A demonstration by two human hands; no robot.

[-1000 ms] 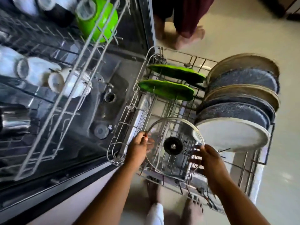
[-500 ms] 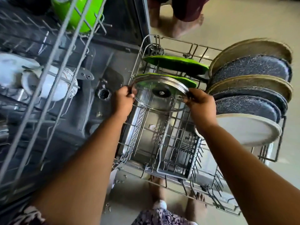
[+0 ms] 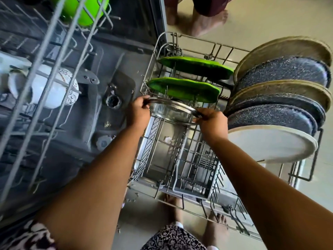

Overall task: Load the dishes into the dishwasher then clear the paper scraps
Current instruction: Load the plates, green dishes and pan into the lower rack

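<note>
A glass pot lid [image 3: 172, 110] with a steel rim stands on edge in the pulled-out lower rack [image 3: 189, 170], just in front of two green plates [image 3: 183, 88]. My left hand [image 3: 137, 110] grips the lid's left rim and my right hand [image 3: 211, 120] grips its right rim. A row of speckled dark and beige plates [image 3: 281, 105] fills the rack's right side, ending with a white plate [image 3: 270, 143] at the front.
The upper rack [image 3: 45, 73] juts out at left, holding white cups [image 3: 48, 91] and a green bowl [image 3: 82, 9]. The dishwasher tub floor [image 3: 100, 109] lies below it. Another person's bare feet [image 3: 203, 22] stand beyond the rack. My own feet [image 3: 214, 226] are under the rack's front edge.
Both hands carried the lid from the rack's front toward the back and tipped it from facing me to standing on edge in front of the green plates.
</note>
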